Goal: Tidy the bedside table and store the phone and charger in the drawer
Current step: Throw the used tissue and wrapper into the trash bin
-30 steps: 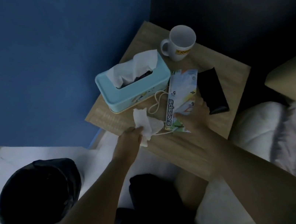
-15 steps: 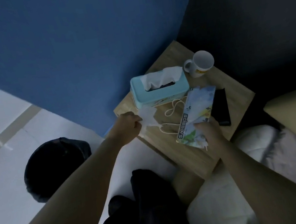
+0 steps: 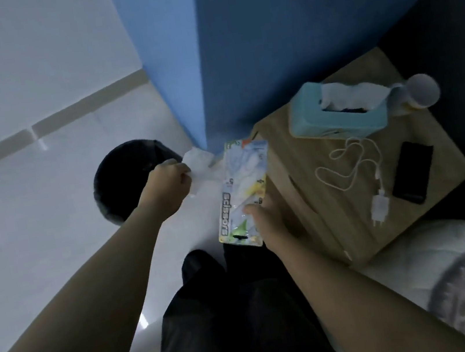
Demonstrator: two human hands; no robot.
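The wooden bedside table point(image 3: 299, 165) stands at the right. On it lie a black phone point(image 3: 413, 171) and a white charger point(image 3: 379, 206) with its looped cable point(image 3: 347, 160). My left hand point(image 3: 165, 183) is shut on a crumpled white tissue point(image 3: 199, 164), held off the table's left side near a black bin point(image 3: 122, 178). My right hand point(image 3: 266, 222) grips a scissors package point(image 3: 243, 192) by its lower end, in the air beside the table's front corner.
A light blue tissue box point(image 3: 337, 116) and a white mug point(image 3: 419, 94) sit at the table's far side. A blue wall point(image 3: 236, 53) rises behind. White bedding point(image 3: 421, 261) lies at the lower right, pale floor at the left.
Both hands have left the tabletop and swung left: the tissue now hangs near the bin and the scissors package is off the table. The charger and phone lie uncovered.
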